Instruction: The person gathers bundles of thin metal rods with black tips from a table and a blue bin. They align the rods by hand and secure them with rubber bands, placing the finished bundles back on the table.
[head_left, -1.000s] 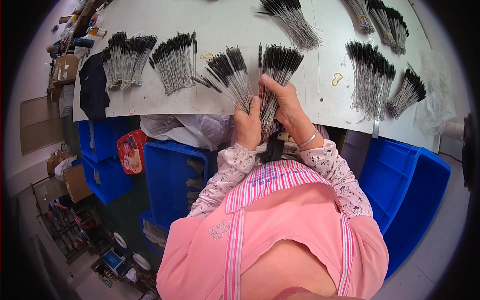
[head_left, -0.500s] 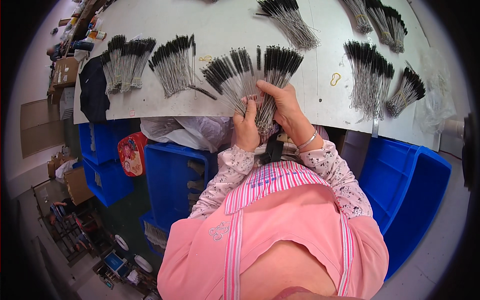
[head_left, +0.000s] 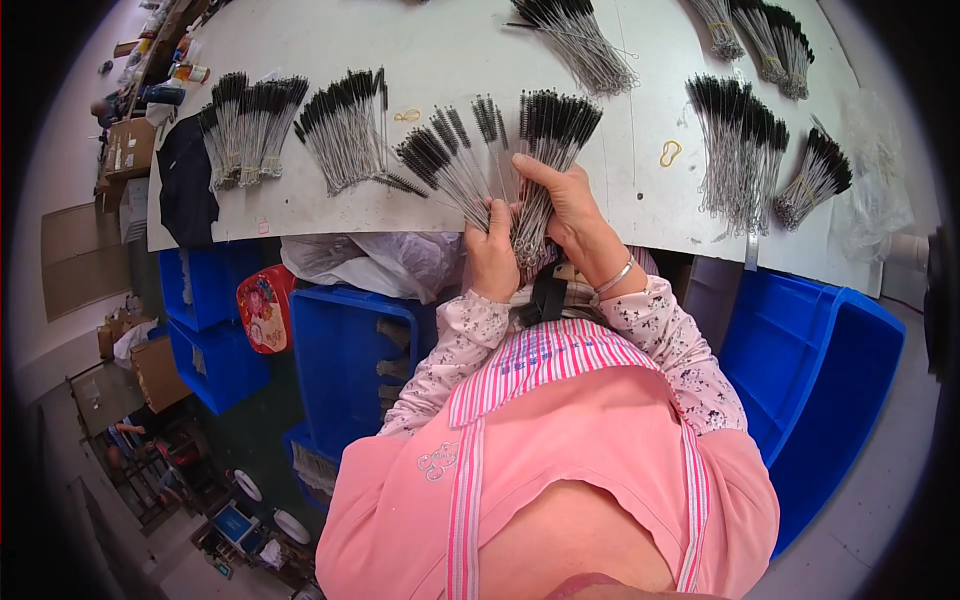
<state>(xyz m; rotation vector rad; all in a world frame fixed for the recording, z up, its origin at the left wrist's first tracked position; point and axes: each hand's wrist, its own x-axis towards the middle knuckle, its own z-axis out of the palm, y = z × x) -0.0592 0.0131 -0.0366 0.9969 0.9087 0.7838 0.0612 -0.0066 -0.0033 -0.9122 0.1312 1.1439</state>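
Both my hands hold thin wire brushes with black bristles over the table's near edge. My left hand (head_left: 492,256) is closed round a loose fan of brushes (head_left: 437,160), their bristle ends spread to the upper left. In my right hand (head_left: 577,215) a thicker, tighter bundle of brushes (head_left: 556,122) stands bristles up, the thumb lying across its wires. A few brushes rise in the gap between the two groups. The looped wire ends meet low between my palms, partly hidden by the fingers. One single brush (head_left: 405,185) sticks out sideways beside the left fan.
More brush bundles lie on the white table (head_left: 440,50), at left (head_left: 345,130), far middle (head_left: 580,45) and right (head_left: 738,150). Yellow rubber bands (head_left: 671,153) lie between them. Blue crates (head_left: 800,370) stand below the near edge, and a clear plastic bag (head_left: 868,190) sits far right.
Brushes between the two groups have shifted toward the right-hand bundle, so the left fan looks thinner and a wider gap shows. Both hands stay in nearly the same place.
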